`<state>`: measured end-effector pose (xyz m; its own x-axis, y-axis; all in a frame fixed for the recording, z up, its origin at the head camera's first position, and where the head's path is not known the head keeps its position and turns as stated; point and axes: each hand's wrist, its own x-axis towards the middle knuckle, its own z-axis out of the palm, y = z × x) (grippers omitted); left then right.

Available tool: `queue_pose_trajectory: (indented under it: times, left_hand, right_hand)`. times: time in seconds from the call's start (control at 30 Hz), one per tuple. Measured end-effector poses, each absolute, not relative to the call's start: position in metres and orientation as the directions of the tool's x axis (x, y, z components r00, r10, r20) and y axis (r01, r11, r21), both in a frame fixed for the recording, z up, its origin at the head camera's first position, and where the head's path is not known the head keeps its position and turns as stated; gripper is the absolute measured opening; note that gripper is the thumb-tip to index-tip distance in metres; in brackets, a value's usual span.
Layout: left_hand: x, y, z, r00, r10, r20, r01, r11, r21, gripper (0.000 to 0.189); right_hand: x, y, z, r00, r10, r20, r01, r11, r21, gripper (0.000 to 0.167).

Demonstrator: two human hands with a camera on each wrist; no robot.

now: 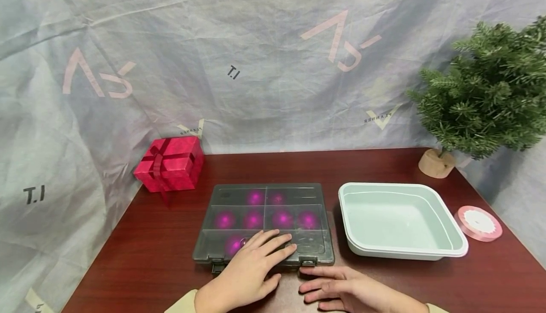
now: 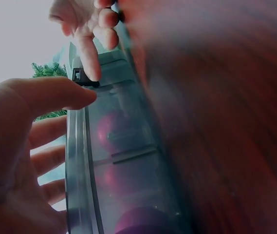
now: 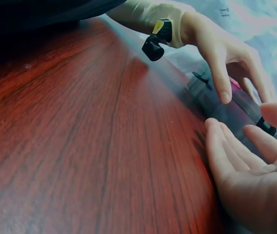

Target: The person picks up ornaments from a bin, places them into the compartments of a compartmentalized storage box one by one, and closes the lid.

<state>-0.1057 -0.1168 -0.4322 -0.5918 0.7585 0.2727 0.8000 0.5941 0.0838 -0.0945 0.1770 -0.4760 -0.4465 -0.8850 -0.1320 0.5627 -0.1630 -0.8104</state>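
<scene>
A clear grey plastic compartment box (image 1: 222,193) lies flat with its lid down, and several round purple balls (image 1: 282,218) show through it. My left hand (image 1: 256,265) rests on the front part of the lid, fingers spread and the thumb out over the front edge. At the box's front right, my right hand (image 1: 341,287) has its index fingertip at the right latch (image 1: 307,260), its other fingers loosely bent below. In the left wrist view that fingertip lies right at the black latch (image 2: 82,77). The left latch (image 1: 218,266) juts forward from the front edge.
A pale green tray (image 1: 405,254) stands right of the box. Beyond it lies a pink ribbon roll (image 1: 479,224). A small fir tree (image 1: 490,90) on a wooden base stands back right, and a red gift box (image 1: 170,164) back left. A grey cloth (image 1: 273,67) hangs behind the table.
</scene>
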Motion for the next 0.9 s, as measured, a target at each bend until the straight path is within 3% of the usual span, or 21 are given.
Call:
queue_pose_trajectory:
  times: [0.13,0.27,0.4,0.5,0.67,0.9]
  left_hand:
    - [-0.106,-0.116,-0.432,-0.592,0.76,0.269,0.8,0.593,0.088,0.062]
    - [-0.106,-0.116,-0.432,-0.591,0.759,0.272,0.801,0.591,0.091,0.062]
    - [-0.106,-0.117,-0.433,-0.593,0.756,0.277,0.8,0.593,0.093,0.062]
    - [-0.106,-0.116,-0.434,-0.596,0.752,0.281,0.797,0.596,0.095,0.061]
    - [-0.106,-0.117,-0.437,-0.598,0.746,0.293,0.796,0.597,0.103,0.061]
    - [-0.106,-0.117,-0.438,-0.589,0.747,0.307,0.8,0.594,0.09,0.061]
  right_hand:
    - [-0.09,0.173,-0.475,-0.527,-0.847,-0.07,0.388,-0.167,-0.906,0.046]
    - [-0.089,0.169,-0.473,-0.615,-0.772,0.161,-0.089,-0.135,-0.987,0.032]
    - [-0.09,0.164,-0.466,-0.618,-0.658,0.43,-0.576,0.007,-0.817,0.023]
    - [-0.093,0.161,-0.46,-0.533,-0.597,0.599,-0.787,0.09,-0.611,0.025]
    - [-0.099,0.154,-0.453,-0.443,-0.579,0.684,-0.896,0.296,-0.33,0.018]
    - [-0.104,0.147,-0.455,-0.475,-0.584,0.658,-0.86,0.466,-0.208,0.034]
